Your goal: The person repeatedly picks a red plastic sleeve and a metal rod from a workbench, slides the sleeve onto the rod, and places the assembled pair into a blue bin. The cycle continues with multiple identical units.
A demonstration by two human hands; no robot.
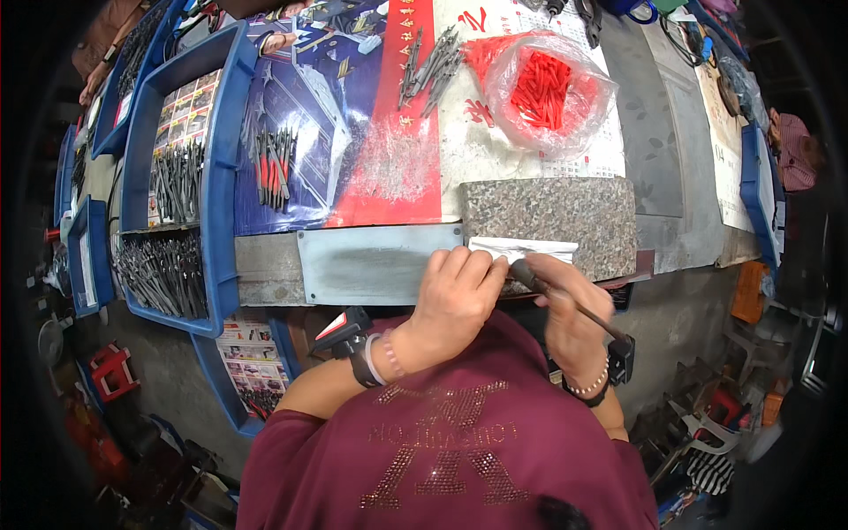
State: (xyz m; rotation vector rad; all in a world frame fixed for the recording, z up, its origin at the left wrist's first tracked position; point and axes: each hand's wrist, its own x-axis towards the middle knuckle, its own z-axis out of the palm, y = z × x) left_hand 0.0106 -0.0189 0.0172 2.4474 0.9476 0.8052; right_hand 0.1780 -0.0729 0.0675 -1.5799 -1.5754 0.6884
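Observation:
My right hand is closed round a small hammer, its dark head close beside the left fingertips and its thin handle slanting down to the right. My left hand is closed in a pinch at the front edge of a speckled granite block. Whatever lies between those fingers is hidden or too small to name. Just beyond both hands, a white folded strip rests on the block. A grey-blue plate lies left of the block, beside my left hand.
A clear plastic bag of red parts stands behind the block. Several dark slim pieces lie on the printed sheet, with a red-and-black bunch farther left. A blue tray holds many dark pieces. Another person's hand shows far left.

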